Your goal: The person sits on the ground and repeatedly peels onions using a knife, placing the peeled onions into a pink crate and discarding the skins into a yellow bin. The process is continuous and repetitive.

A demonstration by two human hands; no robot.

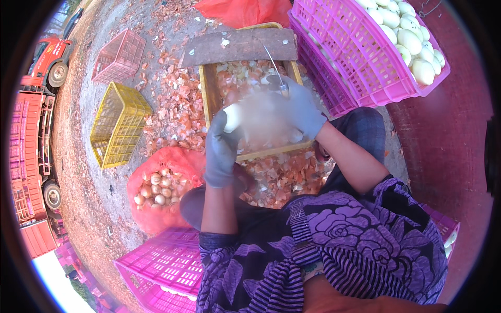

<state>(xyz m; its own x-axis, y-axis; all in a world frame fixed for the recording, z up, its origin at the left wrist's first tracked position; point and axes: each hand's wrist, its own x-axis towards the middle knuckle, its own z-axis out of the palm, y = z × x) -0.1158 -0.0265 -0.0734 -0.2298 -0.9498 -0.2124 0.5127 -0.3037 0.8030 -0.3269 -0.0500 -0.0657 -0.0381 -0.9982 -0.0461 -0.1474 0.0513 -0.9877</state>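
Left hand [219,151] curled round peeled onion [233,118]; right hand [307,110] closed on knife [285,91]. Plank [242,47] across wooden box [210,96], 12 o'clock; loaded pink crate [360,57], 2; net sack [180,156], 8.

We find the white onion [231,118] blurred on its three-o'clock side; toward twelve o'clock, our view's edge cuts off the red mesh [240,12].

You've got a red truck [30,138] parked way off to your left, a yellow plastic crate [128,122] nearer you, a pale pink crate [127,53] just beyond that, plus some big dark-red wall-like surface [451,138] on your right.
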